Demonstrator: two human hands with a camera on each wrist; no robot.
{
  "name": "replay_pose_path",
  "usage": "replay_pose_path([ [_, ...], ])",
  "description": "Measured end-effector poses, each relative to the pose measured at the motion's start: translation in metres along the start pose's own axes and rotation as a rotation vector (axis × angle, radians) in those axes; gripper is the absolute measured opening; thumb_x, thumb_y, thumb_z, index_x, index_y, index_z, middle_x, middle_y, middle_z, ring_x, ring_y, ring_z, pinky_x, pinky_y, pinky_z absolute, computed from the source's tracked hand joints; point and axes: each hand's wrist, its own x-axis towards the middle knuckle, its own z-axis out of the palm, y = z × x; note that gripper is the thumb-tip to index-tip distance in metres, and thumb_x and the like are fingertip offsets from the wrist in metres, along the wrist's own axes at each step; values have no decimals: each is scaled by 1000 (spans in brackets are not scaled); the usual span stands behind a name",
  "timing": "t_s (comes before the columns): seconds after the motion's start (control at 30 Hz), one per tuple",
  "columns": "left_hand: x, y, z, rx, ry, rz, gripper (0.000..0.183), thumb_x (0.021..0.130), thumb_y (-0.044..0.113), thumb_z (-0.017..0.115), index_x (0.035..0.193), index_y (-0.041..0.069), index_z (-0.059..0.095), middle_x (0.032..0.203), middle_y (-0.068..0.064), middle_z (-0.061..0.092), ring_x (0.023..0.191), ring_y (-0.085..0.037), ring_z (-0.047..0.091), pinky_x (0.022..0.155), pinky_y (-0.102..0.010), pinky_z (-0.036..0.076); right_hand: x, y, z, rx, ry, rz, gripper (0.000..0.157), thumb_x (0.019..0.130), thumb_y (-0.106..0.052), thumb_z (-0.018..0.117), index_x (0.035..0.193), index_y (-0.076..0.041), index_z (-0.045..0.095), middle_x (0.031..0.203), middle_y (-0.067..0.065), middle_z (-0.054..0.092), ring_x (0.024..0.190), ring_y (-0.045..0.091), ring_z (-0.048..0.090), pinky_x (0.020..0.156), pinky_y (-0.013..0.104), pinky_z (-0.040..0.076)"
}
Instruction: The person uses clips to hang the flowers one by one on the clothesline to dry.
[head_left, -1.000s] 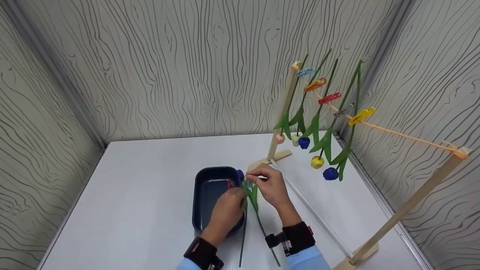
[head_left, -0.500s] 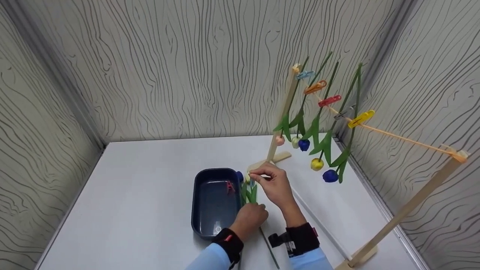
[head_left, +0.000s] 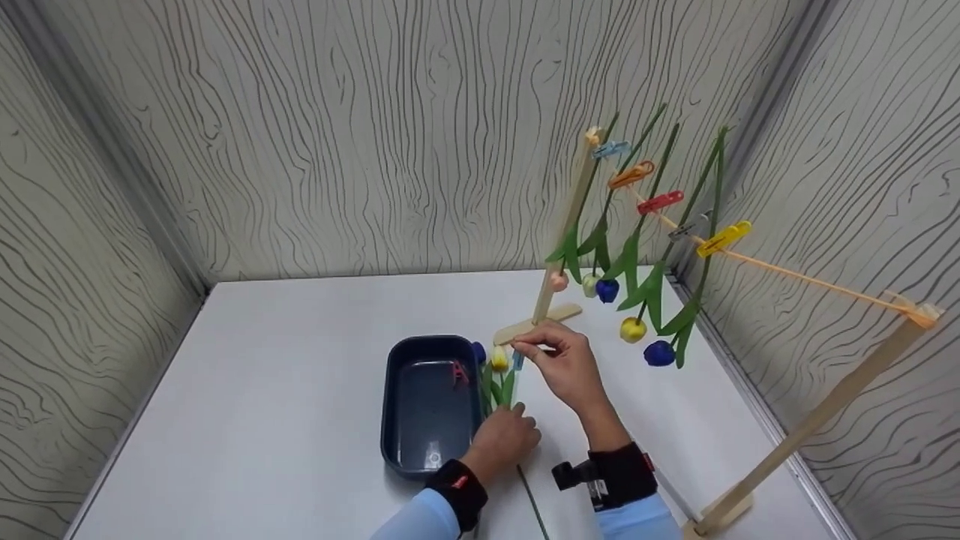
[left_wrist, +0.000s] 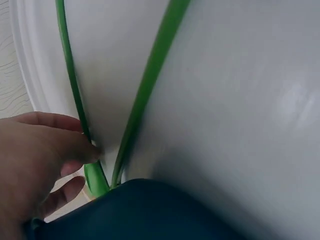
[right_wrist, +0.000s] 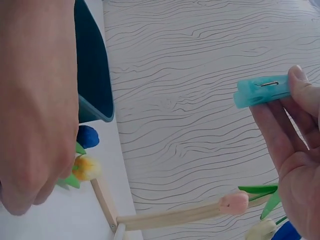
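In the head view my left hand (head_left: pixel 504 439) reaches over the stems of two artificial tulips lying beside a dark blue tub (head_left: pixel 387 420). In the left wrist view its thumb and fingers pinch a green stem (left_wrist: pixel 75 90), apparently that of the yellow tulip (head_left: pixel 499 359). A second stem (left_wrist: pixel 150 75) lies beside it, untouched; the blue tulip's head (head_left: pixel 478 351) rests against the tub. My right hand (head_left: pixel 564 369) pinches a light blue clothespin (right_wrist: pixel 262 91) between thumb and fingers, just right of the yellow bloom.
A red clothespin (head_left: pixel 459 373) lies in the tub. At right, a cord (head_left: pixel 810 276) runs between two wooden posts (head_left: pixel 817 420). Several tulips hang head-down from it by clothespins, including a yellow one (head_left: pixel 721 238). Patterned panels surround the white table (head_left: pixel 262 390).
My left hand has moved from over the tub's edge right and down onto the stems, uncovering the red clothespin. My right hand has shifted slightly right with the light blue clothespin.
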Motion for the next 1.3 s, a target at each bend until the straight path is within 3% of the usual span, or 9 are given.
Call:
replay_pose_path([
  [0.1, -1, -1, -2, -4, 5, 10, 27, 98, 29, 84, 124, 35, 79, 124, 14, 78, 117, -10, 70, 98, -24, 60, -1, 1, -2, -8, -3, 18, 10, 96, -10, 82, 103, -16, 87, 104, 4, 79, 104, 10, 73, 94, 22, 61],
  [0.2, -2, -2, -3, -14, 53, 2, 27, 98, 27, 84, 123, 34, 79, 122, 13, 78, 113, -9, 70, 97, -22, 60, -2, 1, -5, -18, -5, 20, 10, 96, -11, 82, 103, -16, 87, 104, 4, 79, 105, 10, 73, 94, 23, 61],
  [0.37, -4, -11, -7, -81, 229, -36, 27, 97, 23, 84, 123, 30, 79, 116, 12, 82, 107, -8, 72, 98, -22, 60, -5, 2, -19, -9, 6, -7, 12, 96, -8, 82, 102, -17, 87, 101, 4, 79, 98, 9, 73, 90, 22, 62],
  [0.47, -7, -20, -9, -213, 357, -71, 27, 98, 16, 82, 124, 25, 80, 118, 10, 84, 115, -9, 74, 105, -25, 60, -6, 2, -27, 4, 44, -2, 11, 95, -5, 81, 102, -13, 86, 100, 5, 80, 96, 8, 73, 90, 21, 61],
  [0.57, -10, -28, -8, -409, 479, -109, 27, 99, 9, 79, 123, 21, 80, 120, 7, 84, 120, -11, 75, 109, -27, 60, -5, -1, -32, 0, 82, 13, 10, 96, -5, 81, 102, -10, 85, 100, 6, 80, 96, 6, 73, 91, 20, 59],
  [0.67, -13, -33, -8, -645, 612, -154, 27, 100, 4, 76, 123, 18, 80, 121, 4, 84, 118, -12, 77, 107, -29, 61, -5, -5, -35, 7, 97, 8, 9, 95, -3, 81, 103, -6, 85, 100, 4, 79, 98, 6, 73, 94, 20, 60],
  [0.77, -13, -36, -11, -804, 714, -201, 25, 102, 6, 74, 123, 17, 79, 122, 3, 84, 115, -12, 79, 104, -29, 63, -4, -10, -37, 34, 112, -12, 10, 94, 0, 81, 102, -4, 84, 98, -1, 78, 98, 7, 73, 92, 19, 61],
  [1.03, -14, -42, -23, -1034, 802, -318, 24, 104, 5, 71, 124, 15, 80, 119, 0, 85, 111, -13, 81, 99, -27, 64, 0, -16, -40, 65, 152, -71, 9, 93, -3, 82, 102, -3, 84, 95, 12, 76, 97, 6, 75, 94, 19, 62],
  [1.3, -10, -50, -33, -1294, 984, -415, 24, 101, -2, 72, 123, 7, 76, 115, -5, 85, 104, -16, 82, 94, -28, 66, -3, -29, -45, 42, 201, -103, 8, 95, -1, 80, 102, -1, 82, 95, 1, 74, 99, 6, 74, 96, 17, 61],
])
